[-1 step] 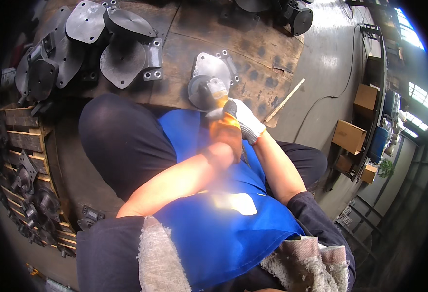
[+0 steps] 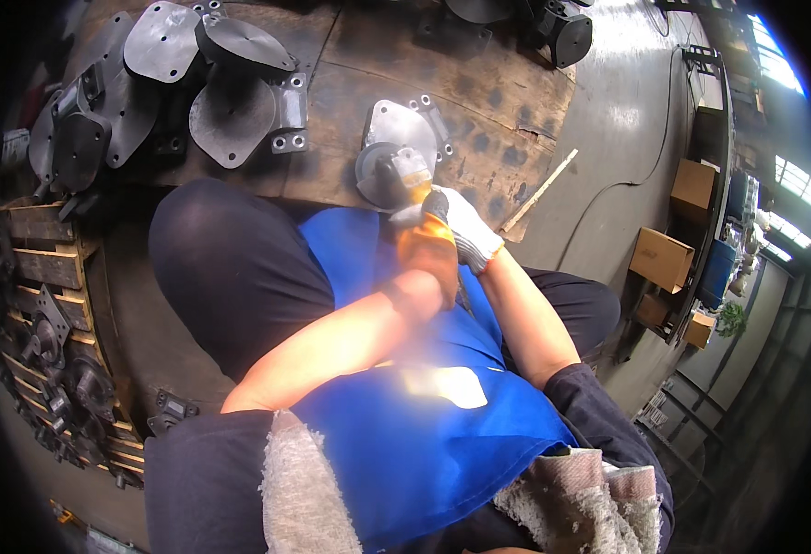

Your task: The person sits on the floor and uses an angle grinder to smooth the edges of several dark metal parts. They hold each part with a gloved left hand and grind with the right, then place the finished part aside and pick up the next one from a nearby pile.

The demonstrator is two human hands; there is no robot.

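Observation:
An angle grinder point(image 2: 410, 171) with a pale metal head and a yellow body is tilted over a grey metal plate part point(image 2: 391, 118) on the wooden bench top. Its dark round disc or guard point(image 2: 378, 175) overlaps the plate's near edge; exact contact cannot be made out. My left hand point(image 2: 426, 242), in an orange-looking glove blurred by glare, is closed round the grinder's body. Against it, my right hand point(image 2: 465, 224), in a white knitted glove, is wrapped round the same tool from the right. The fingers are partly hidden. A bracket with holes point(image 2: 436, 120) sits at the plate's right side.
Several similar metal plate parts point(image 2: 230, 120) stand at the bench's left, with more at the far edge point(image 2: 571, 42). A thin wooden strip point(image 2: 539, 191) lies at the right. A pallet point(image 2: 50, 268) with metal parts stands left; cardboard boxes point(image 2: 661, 258) sit on a shelf right.

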